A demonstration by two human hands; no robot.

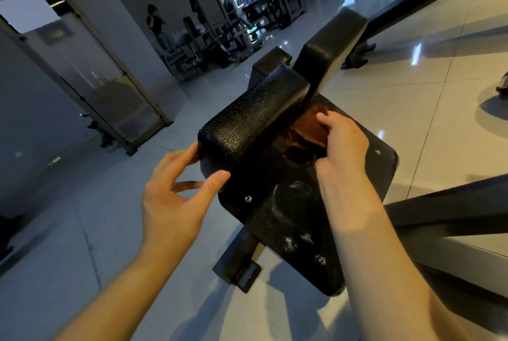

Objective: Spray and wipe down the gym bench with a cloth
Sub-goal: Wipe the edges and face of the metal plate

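Observation:
A black padded gym bench fills the middle of the view: a flat seat pad (277, 219) with wet smears and rivets, and two raised pads (255, 115) behind it. A dark brown cloth (308, 127) lies bunched on the seat at the foot of the raised pads. My right hand (341, 145) presses down on the cloth with its fingers curled over it. My left hand (178, 195) has its fingers spread, thumb and fingertips touching the near end of the left raised pad. No spray bottle is in view.
The bench's metal foot (239, 266) sticks out below the seat onto the pale tiled floor (82, 230). A dark frame bar (445, 203) runs at the right. A tall mirror panel (90, 79) leans at the left. Gym machines (247, 19) and a standing person (158, 27) are far back.

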